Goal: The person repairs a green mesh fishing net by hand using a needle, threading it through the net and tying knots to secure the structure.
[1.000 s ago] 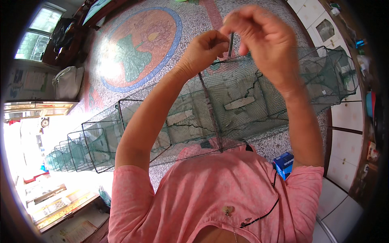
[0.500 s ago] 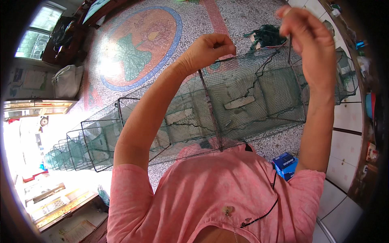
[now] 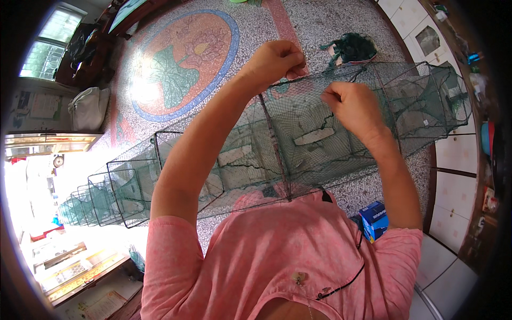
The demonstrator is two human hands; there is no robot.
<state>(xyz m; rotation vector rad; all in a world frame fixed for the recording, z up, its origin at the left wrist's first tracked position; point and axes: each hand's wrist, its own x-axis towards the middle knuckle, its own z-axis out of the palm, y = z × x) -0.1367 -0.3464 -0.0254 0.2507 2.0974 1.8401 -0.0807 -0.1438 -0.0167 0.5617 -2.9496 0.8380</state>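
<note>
A long, boxy fish trap (image 3: 250, 152) of dark green mesh on rectangular wire frames stretches across in front of me, from lower left to upper right. My left hand (image 3: 274, 64) is closed in a pinch at the far edge of the mesh, near the top of a middle frame. What lies between its fingertips is too small to tell. My right hand (image 3: 352, 104) is over the mesh, right of my left hand, thumb and fingers pressed together. Whatever it holds is hidden.
A dark green bundle of netting or cord (image 3: 353, 48) lies on the speckled floor beyond the trap. A blue box (image 3: 374, 217) stands near my right elbow. White cabinets (image 3: 453, 186) line the right side. A pale bag (image 3: 89, 108) sits at the left, below a window.
My right hand has come down and left, from raised at the upper right to over the mesh near my left hand. A thin dark stick seen below it no longer shows. My left hand stays nearly still.
</note>
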